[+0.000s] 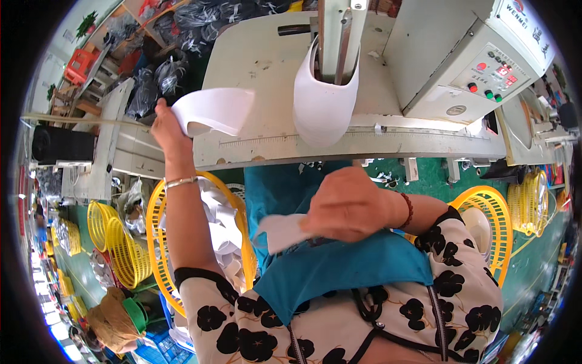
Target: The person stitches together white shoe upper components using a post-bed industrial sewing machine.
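My left hand is raised at the left edge of the cream machine table and grips a curved white fabric piece that reaches out over the tabletop. My right hand is low over my lap and holds another white fabric piece against the teal apron. A white looped fabric band hangs around the upright metal post of the machine, between both hands.
A grey machine housing with a button panel stands at the right of the table. A yellow basket filled with white pieces sits at my left; another yellow basket at my right. More yellow baskets and dark bags lie further left.
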Action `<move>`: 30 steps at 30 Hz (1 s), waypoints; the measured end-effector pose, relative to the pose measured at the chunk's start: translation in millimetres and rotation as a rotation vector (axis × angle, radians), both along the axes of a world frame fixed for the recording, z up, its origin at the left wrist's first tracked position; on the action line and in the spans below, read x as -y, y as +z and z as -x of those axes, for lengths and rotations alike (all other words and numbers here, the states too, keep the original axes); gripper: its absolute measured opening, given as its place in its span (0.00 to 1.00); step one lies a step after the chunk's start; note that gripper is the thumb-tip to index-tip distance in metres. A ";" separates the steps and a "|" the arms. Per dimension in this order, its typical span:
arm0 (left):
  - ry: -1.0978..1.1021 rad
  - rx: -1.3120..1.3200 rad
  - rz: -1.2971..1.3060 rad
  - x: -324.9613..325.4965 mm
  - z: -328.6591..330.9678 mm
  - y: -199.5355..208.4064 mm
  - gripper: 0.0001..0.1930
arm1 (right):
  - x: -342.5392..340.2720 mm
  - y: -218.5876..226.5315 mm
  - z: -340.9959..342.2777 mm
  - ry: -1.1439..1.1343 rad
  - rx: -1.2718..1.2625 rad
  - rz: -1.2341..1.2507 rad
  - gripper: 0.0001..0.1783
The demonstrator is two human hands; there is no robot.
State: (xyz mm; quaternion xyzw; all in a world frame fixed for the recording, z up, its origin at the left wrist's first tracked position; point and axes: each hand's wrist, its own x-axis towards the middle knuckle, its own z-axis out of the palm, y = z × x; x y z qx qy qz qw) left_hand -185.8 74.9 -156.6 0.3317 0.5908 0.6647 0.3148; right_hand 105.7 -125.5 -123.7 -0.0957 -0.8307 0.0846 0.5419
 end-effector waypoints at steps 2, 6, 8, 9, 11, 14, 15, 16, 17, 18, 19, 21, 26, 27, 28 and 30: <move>-0.024 -0.141 0.141 -19.9 -15.1 -3.8 0.25 | -2.0 4.8 -3.7 -0.011 -0.008 0.060 0.13; -0.261 -0.118 0.511 -27.1 -40.4 -8.8 0.23 | -8.1 13.4 -21.4 -0.080 -0.005 0.173 0.11; -0.350 -0.316 0.490 -19.4 -47.2 -5.5 0.21 | -10.3 16.6 -34.2 -0.115 -0.035 0.267 0.10; -0.346 -0.321 0.486 -20.5 -38.1 -9.4 0.21 | -12.3 18.8 -36.2 -0.128 -0.066 0.367 0.10; -0.224 -1.001 -0.136 -24.5 -14.2 -19.9 0.19 | -21.0 28.4 -36.9 -0.070 -0.147 0.394 0.12; -0.659 -0.616 -0.206 34.8 -88.9 47.9 0.23 | -31.2 32.1 -54.4 0.030 -0.340 0.723 0.10; -0.944 -0.584 -0.273 54.4 -108.1 70.8 0.27 | -32.5 35.4 -56.1 0.016 -0.343 0.716 0.10; -1.214 -0.554 -0.332 74.0 -120.3 84.3 0.30 | -34.1 39.3 -54.5 0.065 -0.361 0.724 0.10; -1.333 -0.452 -0.277 91.6 -126.6 83.4 0.32 | -38.2 43.0 -50.0 0.131 -0.373 0.728 0.10; -1.452 -0.343 -0.228 105.3 -133.2 83.2 0.33 | -40.9 47.5 -49.0 0.146 -0.368 0.711 0.10; -1.557 -0.277 -0.220 114.9 -141.8 95.4 0.30 | -41.3 51.6 -53.0 0.081 -0.278 0.656 0.10; -1.564 -0.157 -0.155 124.7 -149.8 98.6 0.25 | -44.5 56.5 -57.1 0.011 -0.195 0.571 0.11; -1.272 -0.226 -0.335 117.0 -166.1 116.2 0.12 | -42.2 63.5 -50.7 0.218 -0.462 0.780 0.20; -1.277 -0.232 -0.348 113.2 -168.3 120.5 0.12 | -42.0 67.1 -50.7 0.244 -0.501 0.889 0.21; -1.251 -0.197 -0.373 109.6 -169.8 125.4 0.11 | -41.9 71.3 -50.5 0.233 -0.526 0.910 0.17; -1.190 -0.027 -0.317 107.6 -174.1 142.3 0.09 | -44.1 77.6 -67.0 0.193 -0.465 0.964 0.15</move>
